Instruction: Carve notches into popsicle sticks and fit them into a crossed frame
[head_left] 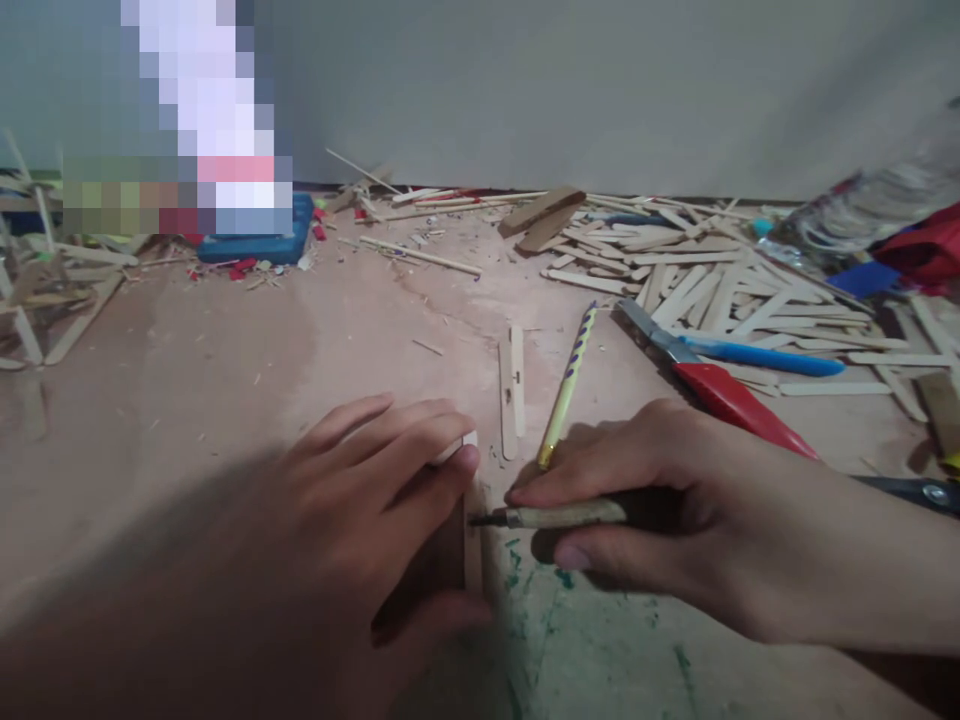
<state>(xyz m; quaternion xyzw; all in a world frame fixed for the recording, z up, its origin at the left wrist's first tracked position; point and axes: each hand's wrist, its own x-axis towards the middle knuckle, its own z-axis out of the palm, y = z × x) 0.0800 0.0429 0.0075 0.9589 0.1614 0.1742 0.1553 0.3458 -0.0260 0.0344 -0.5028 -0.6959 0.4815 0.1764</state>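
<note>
Far left: loose wooden sticks [71, 290] strewn over the pinkish work surface [225, 360], a blue case [259, 245] just beyond, near the wall.

Near centre-left: left hand [375, 500], fingers pressed together and curled over a white block [454, 447], thumb [442, 612] low at the near edge, pinning a flat wooden piece [472, 540] against the surface; most of that piece hidden beneath the palm.

Just right of it: two craft sticks [513, 385] side by side, touching, pointing away toward the wall. Beside those, a yellow pencil with purple marks [568, 385], tilted, its near end close to the right knuckles.

Near centre-right: right hand [660, 510], closed in a pinch around a craft knife [555, 516], index finger laid along the top, thumb below; dark tip touching the edge of the wooden piece, right at the left fingertips.

Beyond the right wrist: a red-handled tool [731, 398] with a grey blade, then a blue-handled tool [765, 357] lying across a broad heap of craft sticks [720, 280]. Far right: a clear plastic bottle [870, 210], blurred, above red and blue cloth [919, 250].
</note>
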